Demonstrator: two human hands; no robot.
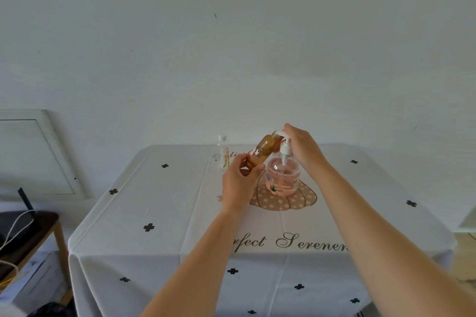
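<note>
Holding the small amber bottle (262, 152) tilted in the centre of the frame, we grip its lower end with our left hand (239, 183), thumb and fingers wrapped round it. Its open, threaded neck points up and to the right and meets the spout of the pump head (284, 148). Our right hand (304, 149) sits on top of that pump head with the fingers curled down over it, and we judge it to be placed for pressing. The pump belongs to the pink soap dispenser (283, 180), which stands upright on the tablecloth (180, 213) just right of our left hand, over a brown dotted print. Pink liquid fills a good part of its clear body. Behind our left hand, toward the back edge of the table, 1 clear bottle (223, 153) with a white cap stands upright and untouched. We judge the transfer to be under way rather than finished: the amber bottle is uncapped, raised off the table and lined up at the spout, so the setting-up is done. Its dark glass hides the fill level, so we cannot tell how much soap has gone in. What is left, as we read it, is the pumping itself, then closing the amber bottle and setting it down; we see no cap for it anywhere on the table.
</note>
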